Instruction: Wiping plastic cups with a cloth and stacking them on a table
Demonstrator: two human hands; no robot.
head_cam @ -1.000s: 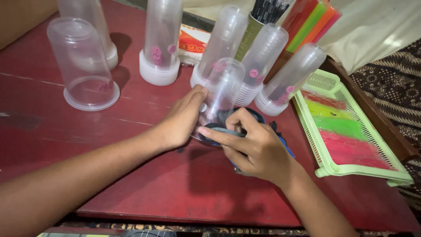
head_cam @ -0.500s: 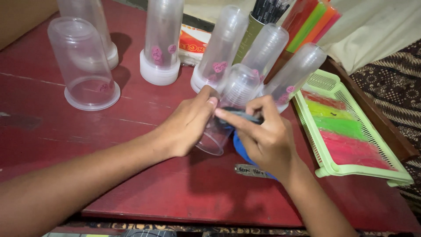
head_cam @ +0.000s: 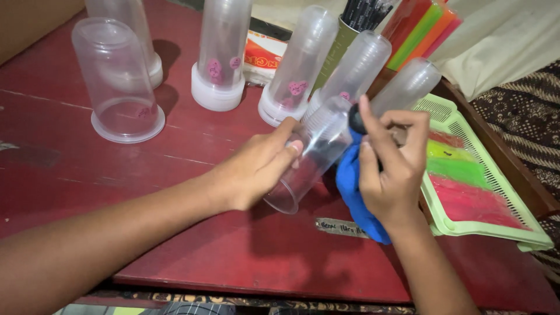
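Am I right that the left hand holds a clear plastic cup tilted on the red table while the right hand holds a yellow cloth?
Not quite. In the head view the cloth in the right hand is blue, not yellow. The rest stands: the left hand holds the clear plastic cup, tilted, over the red table.

Worn red wooden table (head_cam: 87,192); patterned dark fabric (head_cam: 525,116) beside it.

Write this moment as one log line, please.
left hand: holds clear cup tilted | right hand: grips blue cloth | red table
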